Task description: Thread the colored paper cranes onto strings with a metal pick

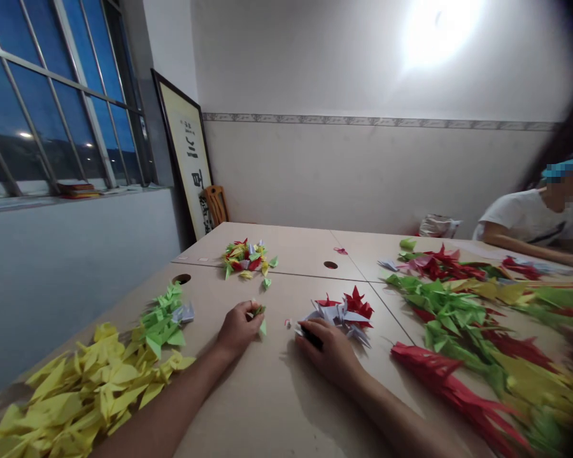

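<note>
At the middle of the table, my left hand (239, 328) is closed on a small green folded paper piece (262, 326), whose tip points down. My right hand (328, 351) has its fingers curled round a dark object (311, 337), partly hidden by them. Its fingertips are at the left edge of a pile of white folded papers (340, 314). Red folded papers (358, 305) lie just behind that pile. A tiny red and white scrap (288, 323) rests between my two hands.
Yellow (90, 381) and green folded papers (163, 321) lie at left. A mixed-colour cluster (248, 256) stands farther back. Long red (449, 378), green (446, 308) and yellow paper piles cover the right side. A person (530, 216) sits at far right. The tabletop (286, 245) has two round holes.
</note>
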`<state>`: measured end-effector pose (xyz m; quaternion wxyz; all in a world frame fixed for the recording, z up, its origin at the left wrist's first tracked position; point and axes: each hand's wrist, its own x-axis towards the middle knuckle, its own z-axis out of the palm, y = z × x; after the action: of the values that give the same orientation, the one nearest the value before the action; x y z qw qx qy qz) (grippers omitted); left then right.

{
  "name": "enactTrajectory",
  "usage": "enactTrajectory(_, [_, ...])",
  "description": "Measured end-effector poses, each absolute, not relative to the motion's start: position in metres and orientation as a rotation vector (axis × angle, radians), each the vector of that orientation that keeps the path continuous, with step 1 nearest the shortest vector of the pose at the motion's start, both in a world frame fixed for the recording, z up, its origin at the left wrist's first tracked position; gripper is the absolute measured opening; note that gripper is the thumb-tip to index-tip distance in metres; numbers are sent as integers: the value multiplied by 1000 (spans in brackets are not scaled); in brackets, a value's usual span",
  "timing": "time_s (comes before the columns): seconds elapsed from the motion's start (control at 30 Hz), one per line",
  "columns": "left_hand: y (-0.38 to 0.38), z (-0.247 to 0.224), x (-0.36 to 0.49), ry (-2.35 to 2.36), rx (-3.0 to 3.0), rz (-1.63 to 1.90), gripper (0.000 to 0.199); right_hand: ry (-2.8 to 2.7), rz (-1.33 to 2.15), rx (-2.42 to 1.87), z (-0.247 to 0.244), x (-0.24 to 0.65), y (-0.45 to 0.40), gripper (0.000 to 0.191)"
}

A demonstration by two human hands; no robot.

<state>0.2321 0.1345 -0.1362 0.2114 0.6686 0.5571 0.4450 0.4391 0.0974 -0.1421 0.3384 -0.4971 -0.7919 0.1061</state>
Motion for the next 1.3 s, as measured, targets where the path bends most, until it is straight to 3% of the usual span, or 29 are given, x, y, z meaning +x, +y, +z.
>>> enactTrajectory(0.5, [174,-145,253,1659,2147,986,21,-1963,108,-1502,-156,455,157,28])
enactTrajectory(0.73, [164,-98,217,1483,2274,799,60,-2003,148,-1437,-159,462,159,26])
enactTrajectory(0.93, [169,-42,125,1651,2236,500,31,-1992,177,-1420,-157,460,156,26])
enactTrajectory(1.13, [168,-63,95,1773,2189,301,24,-1977,203,-1396,-154,459,154,25])
enactTrajectory(1.3, [171,-57,97,1770,2241,373,17,-1928,230,-1387,-147,455,147,28])
